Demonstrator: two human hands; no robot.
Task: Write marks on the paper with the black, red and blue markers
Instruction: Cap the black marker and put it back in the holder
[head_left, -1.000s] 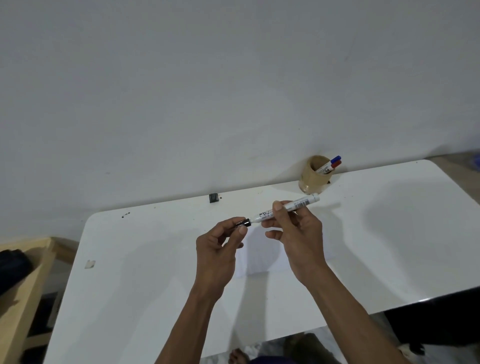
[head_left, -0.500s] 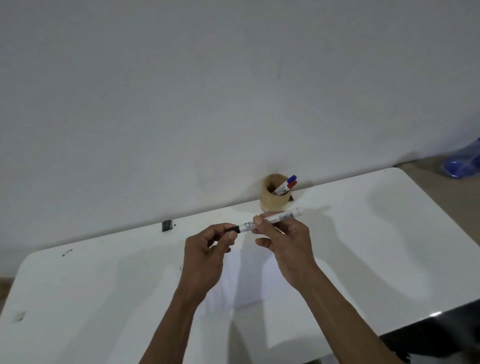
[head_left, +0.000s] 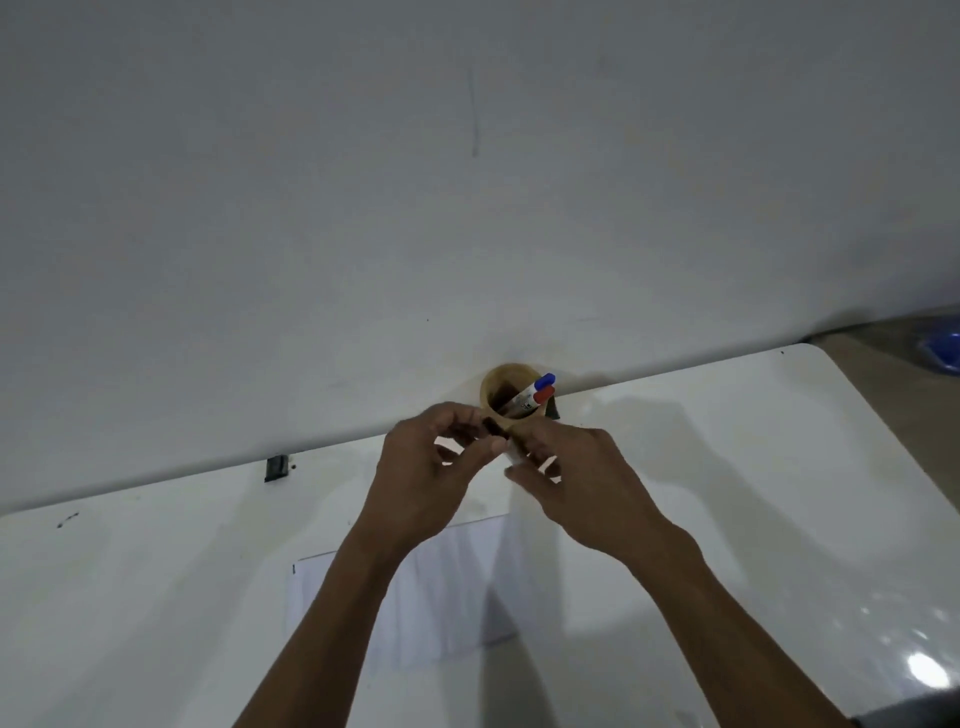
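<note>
Meeting above the paper, both hands' fingers pinching black marker

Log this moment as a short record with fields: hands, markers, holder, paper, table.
hands: left hand and right hand both pinch the black marker above the table
markers: blue marker and red marker stand in the holder
holder: tan holder at the wall
paper: paper lies flat under the forearms
table: white table
</note>
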